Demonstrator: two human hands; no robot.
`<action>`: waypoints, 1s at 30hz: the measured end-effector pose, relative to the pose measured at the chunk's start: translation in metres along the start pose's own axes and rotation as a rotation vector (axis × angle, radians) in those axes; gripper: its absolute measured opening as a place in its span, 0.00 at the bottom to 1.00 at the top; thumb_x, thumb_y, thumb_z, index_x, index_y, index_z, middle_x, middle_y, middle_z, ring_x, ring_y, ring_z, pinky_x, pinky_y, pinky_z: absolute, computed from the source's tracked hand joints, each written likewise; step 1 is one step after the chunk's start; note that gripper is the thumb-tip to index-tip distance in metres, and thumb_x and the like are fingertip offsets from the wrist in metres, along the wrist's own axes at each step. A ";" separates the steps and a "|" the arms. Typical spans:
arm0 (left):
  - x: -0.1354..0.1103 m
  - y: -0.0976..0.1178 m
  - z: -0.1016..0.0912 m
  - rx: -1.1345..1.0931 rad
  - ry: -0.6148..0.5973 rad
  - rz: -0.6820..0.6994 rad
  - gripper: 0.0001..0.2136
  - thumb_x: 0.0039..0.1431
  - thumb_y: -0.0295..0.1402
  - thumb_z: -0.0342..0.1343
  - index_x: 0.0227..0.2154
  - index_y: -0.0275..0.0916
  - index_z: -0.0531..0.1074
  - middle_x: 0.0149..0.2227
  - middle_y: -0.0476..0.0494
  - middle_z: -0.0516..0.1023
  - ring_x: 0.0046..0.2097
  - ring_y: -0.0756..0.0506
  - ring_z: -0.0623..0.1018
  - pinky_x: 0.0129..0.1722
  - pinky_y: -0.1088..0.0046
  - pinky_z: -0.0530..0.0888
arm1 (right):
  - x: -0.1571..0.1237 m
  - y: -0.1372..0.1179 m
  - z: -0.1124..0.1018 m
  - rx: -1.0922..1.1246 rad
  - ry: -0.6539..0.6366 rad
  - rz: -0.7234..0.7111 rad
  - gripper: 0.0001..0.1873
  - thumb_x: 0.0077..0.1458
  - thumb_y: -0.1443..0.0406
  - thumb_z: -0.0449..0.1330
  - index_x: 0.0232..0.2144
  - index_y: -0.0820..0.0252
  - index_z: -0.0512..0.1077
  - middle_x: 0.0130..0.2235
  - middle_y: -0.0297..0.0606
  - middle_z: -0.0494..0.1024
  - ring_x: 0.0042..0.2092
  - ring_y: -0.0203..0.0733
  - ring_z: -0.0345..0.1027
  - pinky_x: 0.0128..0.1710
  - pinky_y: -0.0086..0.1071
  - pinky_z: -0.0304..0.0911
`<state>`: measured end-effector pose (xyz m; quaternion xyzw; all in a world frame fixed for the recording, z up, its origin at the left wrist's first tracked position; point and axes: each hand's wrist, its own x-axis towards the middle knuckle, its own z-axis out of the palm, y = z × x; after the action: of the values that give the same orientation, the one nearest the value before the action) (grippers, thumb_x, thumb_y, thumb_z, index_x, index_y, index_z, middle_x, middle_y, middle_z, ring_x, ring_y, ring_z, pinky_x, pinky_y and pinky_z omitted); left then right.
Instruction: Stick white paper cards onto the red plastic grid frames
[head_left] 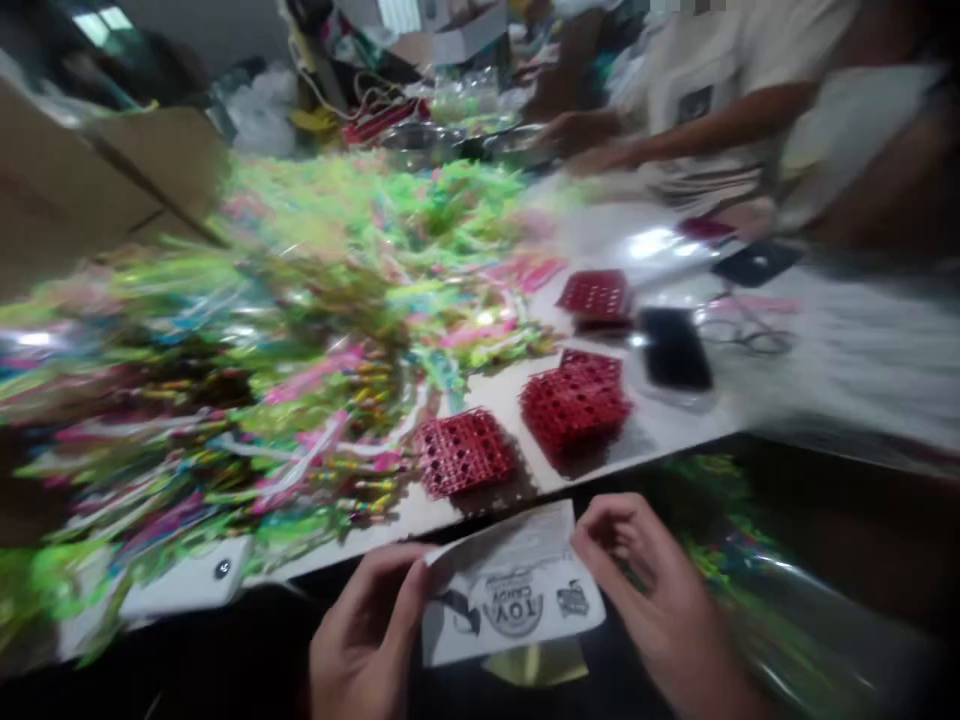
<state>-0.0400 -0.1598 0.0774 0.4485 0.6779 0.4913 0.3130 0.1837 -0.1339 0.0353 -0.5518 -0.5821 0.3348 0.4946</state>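
My left hand (367,630) and my right hand (645,590) hold a white printed packet (510,590) by its two sides, close to me and below the table's near edge. The packet carries black print, with the words "TOY CANDY" upside down in a round logo. A gold, shiny piece (534,664) shows beneath its lower edge. Just past the packet, red perforated plastic racks (463,452) stand on the white table (480,490), out of reach of my fingertips.
A large heap of multicoloured plastic strips (315,340) covers the table's left side. A black phone (675,348) and glasses (746,335) lie to the right. A co-worker's hands (592,140) work at the far side, near metal bowls (442,145). Cardboard (105,170) stands at the left.
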 end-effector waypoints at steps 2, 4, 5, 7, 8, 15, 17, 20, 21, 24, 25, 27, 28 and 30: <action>0.007 -0.002 0.000 -0.076 0.002 -0.037 0.12 0.63 0.45 0.70 0.35 0.40 0.83 0.34 0.47 0.86 0.35 0.46 0.85 0.36 0.80 0.81 | 0.007 -0.003 -0.001 0.001 -0.070 0.017 0.04 0.70 0.62 0.63 0.41 0.54 0.74 0.35 0.31 0.78 0.35 0.34 0.77 0.37 0.22 0.72; 0.016 -0.006 0.002 -0.139 -0.003 -0.047 0.12 0.62 0.43 0.71 0.36 0.39 0.84 0.35 0.46 0.86 0.36 0.46 0.84 0.37 0.80 0.81 | 0.016 -0.005 0.000 0.004 -0.105 0.016 0.04 0.69 0.61 0.64 0.43 0.53 0.76 0.38 0.32 0.81 0.37 0.36 0.78 0.38 0.23 0.72; 0.021 -0.008 0.003 -0.163 -0.003 -0.056 0.11 0.62 0.42 0.71 0.37 0.39 0.84 0.35 0.46 0.86 0.36 0.46 0.84 0.37 0.79 0.81 | 0.021 -0.007 0.001 0.006 -0.116 0.008 0.04 0.69 0.61 0.64 0.43 0.53 0.78 0.39 0.32 0.81 0.38 0.36 0.78 0.39 0.24 0.72; 0.029 -0.012 0.006 -0.193 0.014 -0.075 0.10 0.63 0.42 0.71 0.37 0.40 0.84 0.35 0.47 0.86 0.37 0.47 0.84 0.38 0.79 0.80 | 0.033 -0.009 0.004 0.002 -0.149 -0.012 0.05 0.70 0.60 0.64 0.43 0.51 0.80 0.41 0.32 0.81 0.42 0.37 0.78 0.42 0.24 0.71; 0.033 -0.013 0.008 -0.203 0.026 -0.069 0.10 0.63 0.41 0.70 0.36 0.40 0.84 0.35 0.47 0.86 0.37 0.47 0.84 0.38 0.79 0.79 | 0.039 -0.010 0.006 -0.009 -0.170 -0.016 0.06 0.70 0.60 0.63 0.42 0.50 0.81 0.42 0.32 0.81 0.44 0.37 0.77 0.44 0.24 0.70; 0.054 -0.026 0.023 -0.258 0.057 -0.062 0.05 0.64 0.38 0.70 0.37 0.44 0.85 0.35 0.51 0.83 0.37 0.50 0.80 0.35 0.80 0.75 | 0.073 -0.022 0.014 -0.010 -0.215 0.055 0.10 0.71 0.57 0.61 0.39 0.46 0.82 0.42 0.30 0.80 0.43 0.36 0.74 0.42 0.21 0.69; 0.060 -0.027 0.023 -0.259 0.064 -0.075 0.04 0.64 0.38 0.70 0.38 0.45 0.85 0.36 0.51 0.84 0.38 0.50 0.81 0.36 0.80 0.76 | 0.078 -0.027 0.020 0.021 -0.205 0.133 0.12 0.71 0.56 0.61 0.37 0.49 0.81 0.39 0.32 0.79 0.40 0.36 0.73 0.39 0.22 0.69; 0.067 -0.026 0.023 -0.239 0.085 -0.073 0.03 0.64 0.37 0.70 0.39 0.46 0.86 0.36 0.52 0.84 0.39 0.50 0.82 0.38 0.80 0.77 | 0.084 -0.026 0.030 0.025 -0.182 0.224 0.09 0.66 0.57 0.65 0.34 0.52 0.79 0.36 0.32 0.77 0.37 0.36 0.72 0.37 0.23 0.69; 0.070 -0.025 0.022 -0.226 0.092 -0.068 0.03 0.64 0.37 0.70 0.39 0.46 0.86 0.37 0.52 0.84 0.39 0.50 0.82 0.39 0.80 0.78 | 0.086 -0.024 0.033 0.021 -0.183 0.232 0.08 0.65 0.57 0.67 0.35 0.52 0.79 0.36 0.33 0.78 0.36 0.36 0.71 0.36 0.23 0.69; 0.077 -0.024 0.022 -0.194 0.117 -0.054 0.04 0.64 0.36 0.71 0.39 0.45 0.86 0.37 0.52 0.84 0.38 0.51 0.81 0.40 0.79 0.78 | 0.091 -0.018 0.038 0.022 -0.201 0.246 0.05 0.62 0.59 0.68 0.39 0.51 0.81 0.38 0.35 0.79 0.33 0.35 0.71 0.29 0.23 0.67; 0.079 -0.023 0.023 -0.186 0.128 -0.053 0.04 0.63 0.36 0.71 0.39 0.45 0.86 0.36 0.52 0.84 0.37 0.51 0.81 0.40 0.79 0.78 | 0.092 -0.018 0.039 0.023 -0.206 0.258 0.05 0.62 0.59 0.67 0.39 0.51 0.81 0.39 0.36 0.80 0.33 0.35 0.71 0.27 0.22 0.66; 0.082 -0.023 0.024 -0.171 0.146 -0.056 0.04 0.63 0.37 0.72 0.38 0.44 0.86 0.34 0.52 0.83 0.35 0.51 0.79 0.37 0.80 0.78 | 0.095 -0.020 0.040 0.011 -0.199 0.300 0.05 0.63 0.60 0.66 0.40 0.51 0.81 0.40 0.37 0.79 0.32 0.34 0.71 0.26 0.22 0.67; 0.083 -0.023 0.025 -0.169 0.154 -0.058 0.05 0.62 0.36 0.72 0.39 0.44 0.86 0.33 0.52 0.82 0.34 0.52 0.79 0.35 0.80 0.77 | 0.096 -0.022 0.040 -0.003 -0.189 0.317 0.05 0.63 0.61 0.66 0.39 0.52 0.81 0.40 0.37 0.79 0.32 0.34 0.71 0.26 0.22 0.68; 0.086 -0.023 0.026 -0.191 0.144 -0.068 0.09 0.62 0.35 0.72 0.45 0.44 0.85 0.33 0.52 0.81 0.32 0.53 0.78 0.32 0.81 0.75 | 0.098 -0.024 0.042 -0.027 -0.172 0.309 0.05 0.63 0.62 0.65 0.39 0.52 0.82 0.39 0.37 0.78 0.32 0.34 0.71 0.26 0.23 0.68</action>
<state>-0.0593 -0.0741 0.0489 0.3568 0.6637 0.5737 0.3211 0.1467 -0.0358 0.0661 -0.6106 -0.5351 0.4448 0.3781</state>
